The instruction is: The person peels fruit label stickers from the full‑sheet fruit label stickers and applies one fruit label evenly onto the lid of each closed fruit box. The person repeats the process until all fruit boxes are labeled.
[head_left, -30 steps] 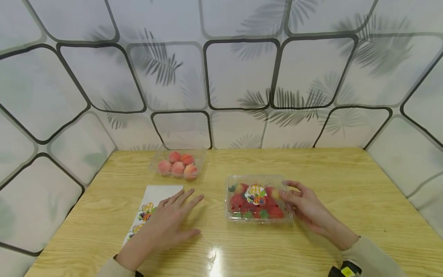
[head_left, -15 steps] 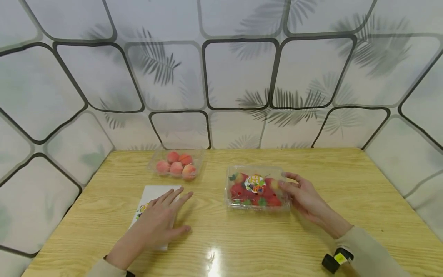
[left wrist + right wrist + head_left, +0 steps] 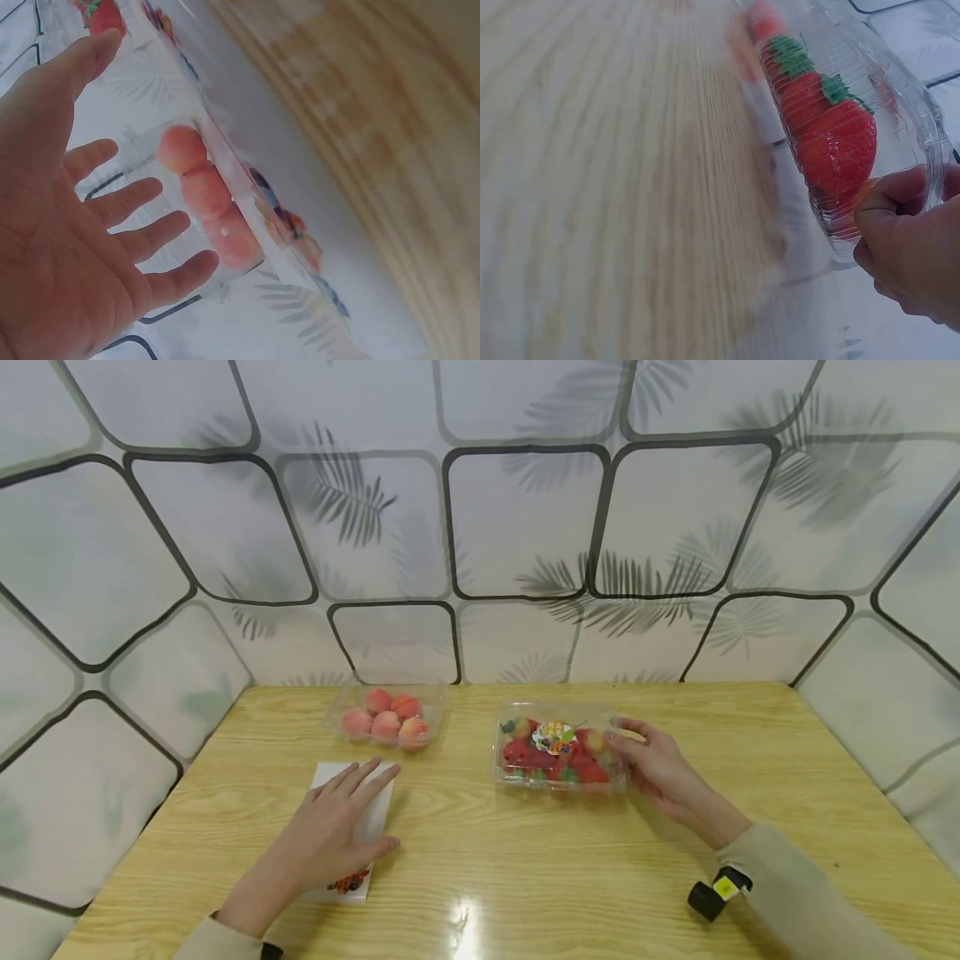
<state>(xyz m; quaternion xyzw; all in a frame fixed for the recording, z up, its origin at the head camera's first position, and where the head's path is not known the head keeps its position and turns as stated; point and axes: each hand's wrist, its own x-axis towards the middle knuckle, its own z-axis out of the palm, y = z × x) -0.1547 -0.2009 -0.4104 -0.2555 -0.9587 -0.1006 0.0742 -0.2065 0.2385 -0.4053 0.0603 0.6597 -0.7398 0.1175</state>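
Note:
My right hand (image 3: 663,775) grips the right end of a clear plastic box of strawberries (image 3: 555,752), thumb on top and fingers round the side. A round fruit sticker (image 3: 554,737) sits on its lid. In the right wrist view, red strawberries (image 3: 836,146) with green leaves show through the ribbed wall. Fingers spread and straight, my left hand (image 3: 322,839) hovers over a white sheet of fruit stickers (image 3: 375,817), partly hiding it. The left wrist view shows the palm of the left hand (image 3: 67,225) with nothing in it.
Behind the sticker sheet, a clear plastic box of peaches (image 3: 386,718) stands at the back left of the wooden table (image 3: 465,852). A patterned cloth wall (image 3: 525,527) closes off the back and both sides.
The strawberry box has moved away from me toward the back of the table in my right hand. My left hand has drawn left, further over the sticker sheet.

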